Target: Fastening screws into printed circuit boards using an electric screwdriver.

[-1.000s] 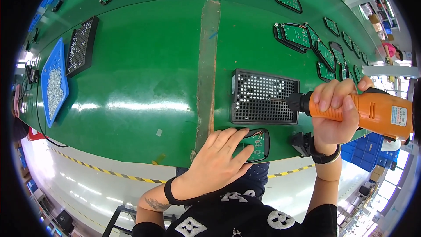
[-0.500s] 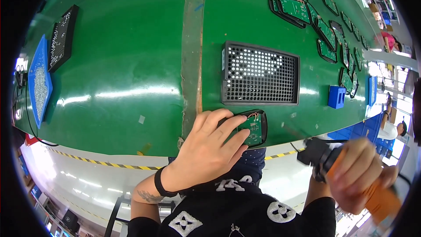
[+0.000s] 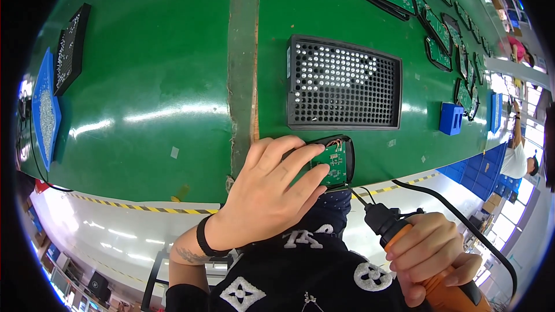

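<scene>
Laying the left hand [image 3: 269, 182], fingers spread and slightly bent, over a green printed circuit board [image 3: 337, 164] seated in a black plastic casing [image 3: 351, 159] with rounded corners, at the near edge of a glossy green tabletop [image 3: 167, 75]. Bearing, on the uncovered part of the board, small components, pale marks and thin reddish wires near the far end. Clenching the right hand [image 3: 430, 252] around a thick orange electric screwdriver [image 3: 396, 233] with a black nose, and directing its slim metal bit [image 3: 359, 199] at the casing's near right corner; cannot tell whether touching there. Facing, just beyond the casing, a black rectangular tray [image 3: 344, 122] of round holes, partly filled with silvery pieces too small to make out. Covering the casing's left side with the left hand; cannot tell whether gripping underneath. Losing the screwdriver's rear end past the lower edge of view.
</scene>
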### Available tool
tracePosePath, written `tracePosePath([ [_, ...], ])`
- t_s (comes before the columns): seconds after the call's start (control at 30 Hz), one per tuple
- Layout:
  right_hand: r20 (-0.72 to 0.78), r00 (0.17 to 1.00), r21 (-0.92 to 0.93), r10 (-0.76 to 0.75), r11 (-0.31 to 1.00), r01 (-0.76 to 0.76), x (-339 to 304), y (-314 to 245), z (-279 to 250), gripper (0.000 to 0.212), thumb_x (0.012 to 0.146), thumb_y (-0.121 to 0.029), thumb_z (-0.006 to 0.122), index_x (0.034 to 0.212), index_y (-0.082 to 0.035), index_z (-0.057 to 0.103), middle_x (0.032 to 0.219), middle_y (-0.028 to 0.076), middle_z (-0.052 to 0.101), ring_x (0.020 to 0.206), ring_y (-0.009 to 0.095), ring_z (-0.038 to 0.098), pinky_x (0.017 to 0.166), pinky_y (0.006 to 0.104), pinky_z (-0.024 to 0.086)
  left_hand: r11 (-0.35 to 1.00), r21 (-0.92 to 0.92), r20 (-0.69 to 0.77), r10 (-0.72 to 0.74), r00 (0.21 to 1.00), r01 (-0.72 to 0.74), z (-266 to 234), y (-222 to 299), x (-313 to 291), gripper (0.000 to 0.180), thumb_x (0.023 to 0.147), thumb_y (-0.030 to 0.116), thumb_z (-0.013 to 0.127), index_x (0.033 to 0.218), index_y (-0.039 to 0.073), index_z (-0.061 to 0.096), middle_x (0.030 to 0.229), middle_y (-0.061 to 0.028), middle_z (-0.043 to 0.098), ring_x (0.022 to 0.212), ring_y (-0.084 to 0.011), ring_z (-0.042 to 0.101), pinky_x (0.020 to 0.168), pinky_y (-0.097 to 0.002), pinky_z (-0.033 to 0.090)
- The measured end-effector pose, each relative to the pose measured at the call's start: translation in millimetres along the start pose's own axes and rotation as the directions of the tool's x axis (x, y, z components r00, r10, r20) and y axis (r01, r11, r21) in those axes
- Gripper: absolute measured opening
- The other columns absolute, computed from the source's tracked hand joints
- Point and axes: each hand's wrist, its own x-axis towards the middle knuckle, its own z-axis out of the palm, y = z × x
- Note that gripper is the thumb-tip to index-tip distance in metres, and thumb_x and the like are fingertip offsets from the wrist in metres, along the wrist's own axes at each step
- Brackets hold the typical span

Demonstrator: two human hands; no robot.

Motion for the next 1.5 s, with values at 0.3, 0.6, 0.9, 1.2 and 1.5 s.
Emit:
tracePosePath([
  [0.3,-0.084,0.96,-0.046,-0.269,0.963,0.266,0,19,1,0.039,0.07,-0.005,0.065,0.094,-0.003,0.033,0.048,0.004,0.053,0.036,0.012,0.051,0.036,0.0243,0.047,1.0,-0.003,-0.019,0.003,1.0,-0.003,1,-1,0,0.04,0.058,0.011,0.075,0.094,0.008,0.058,0.109,-0.0066,0.056,0.094,-0.0272,0.05,0.076,-0.0386,0.039],
  [0.6,-0.052,0.981,-0.067,-0.188,0.981,0.184,4,18,2,0.037,0.073,-0.005,0.064,0.094,-0.004,0.033,0.049,0.004,0.053,0.036,0.012,0.051,0.036,0.0243,0.047,1.0,-0.002,-0.016,0.001,1.0,-0.001,1,-1,-1,0.037,0.058,0.01,0.075,0.091,0.007,0.059,0.109,-0.0067,0.056,0.092,-0.0272,0.051,0.075,-0.0387,0.039],
  [0.9,0.067,0.997,-0.095,-0.037,0.995,0.043,15,17,3,0.039,0.074,-0.003,0.064,0.101,-0.005,0.035,0.053,0.005,0.054,0.039,0.014,0.053,0.037,0.0263,0.048,1.0,-0.012,-0.047,0.018,0.999,-0.018,3,0,-1,0.03,0.06,0.009,0.073,0.086,0.005,0.06,0.106,-0.0075,0.058,0.093,-0.0267,0.051,0.073,-0.0385,0.041],
  [1.2,-0.105,0.994,-0.06,-0.002,0.998,-0.004,74,31,-27,0.029,0.081,-0.013,0.047,0.108,-0.008,0.039,0.064,0.0,0.045,0.054,0.014,0.048,0.055,0.0287,0.041,0.999,-0.002,-0.056,0.046,0.997,-0.046,9,2,-1,0.031,0.061,0.01,0.072,0.089,0.003,0.06,0.109,-0.0097,0.055,0.096,-0.0281,0.05,0.073,-0.038,0.041],
  [1.5,-0.077,0.993,-0.011,0.094,0.995,-0.095,91,52,-58,0.027,0.085,-0.011,0.037,0.111,-0.013,0.031,0.07,0.005,0.042,0.06,0.017,0.046,0.062,0.0355,0.041,0.977,-0.007,-0.159,-0.21,0.965,0.212,-3,9,-3,0.033,0.061,0.011,0.073,0.091,0.003,0.059,0.104,-0.01,0.051,0.094,-0.0284,0.048,0.076,-0.038,0.039],
])
